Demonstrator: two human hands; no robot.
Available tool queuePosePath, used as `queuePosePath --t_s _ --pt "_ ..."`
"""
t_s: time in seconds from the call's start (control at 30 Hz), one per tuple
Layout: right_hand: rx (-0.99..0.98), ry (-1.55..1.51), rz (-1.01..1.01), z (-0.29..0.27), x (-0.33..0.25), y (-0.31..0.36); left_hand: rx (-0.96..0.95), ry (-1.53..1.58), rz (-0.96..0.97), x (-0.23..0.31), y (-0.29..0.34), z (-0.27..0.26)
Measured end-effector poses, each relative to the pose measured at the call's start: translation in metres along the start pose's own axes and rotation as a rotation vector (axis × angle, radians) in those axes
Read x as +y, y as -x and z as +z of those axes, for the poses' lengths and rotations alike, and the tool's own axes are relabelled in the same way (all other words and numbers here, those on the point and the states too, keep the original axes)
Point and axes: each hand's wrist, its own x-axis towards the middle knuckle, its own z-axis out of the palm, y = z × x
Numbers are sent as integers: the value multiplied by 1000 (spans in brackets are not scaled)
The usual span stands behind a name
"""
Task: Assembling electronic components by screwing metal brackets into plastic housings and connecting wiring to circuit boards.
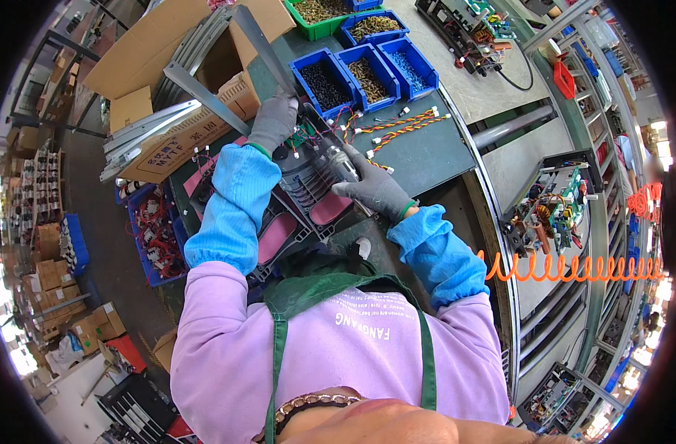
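Observation:
A black plastic housing [302, 180] lies on the green work surface before me, with a small green circuit board [302, 138] and thin coloured wires at its far end. My left hand [276, 123], in a grey glove, is closed at that far end beside the board. What its fingers pinch is hidden. In my right hand [376, 188], also gloved, is a silver cylindrical power screwdriver [341, 163], tilted over the housing's right side; its tip is hard to make out. Pink pads [277, 235] show on the housing's near part.
Blue bins [324, 83] of screws and small parts stand at the far side. Red-yellow twisted cables [408, 131] lie right of them. A carton [176, 142] with metal brackets is at the left, above a blue crate [154, 237] of wires. An orange coiled hose [567, 268] crosses the right-hand conveyor.

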Motion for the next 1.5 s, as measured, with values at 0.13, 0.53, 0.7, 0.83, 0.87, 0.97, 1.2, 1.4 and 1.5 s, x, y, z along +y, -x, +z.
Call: queuePosePath --t_s 0.13,0.53,0.7,0.83,0.87,0.97,1.2,1.4,1.5 --pt "15 147 37 -1 -10 2 25 10 -20 -5 0 4" --pt "-8 404 2 -13 -13 -3 28 -57 -21 -12 5 10" --pt "30 383 2 -9 -13 0 69 -18 -37 -10 6 9" --pt "17 388 6 -12 -13 -4 63 29 -33 -9 6 7" --pt "18 388 7 -12 -15 -4 59 34 -32 -9 7 7" --pt "11 404 30 -13 -16 -4 65 42 -44 -5 7 3" --pt "24 420 16 -10 -13 -6 33 -19 -73 -2 6 2" --pt "5 401 27 -13 -14 -6 17 -64 -104 2 6 2" --pt "6 408 17 -13 -13 -8 73 -30 -117 -1 6 4"
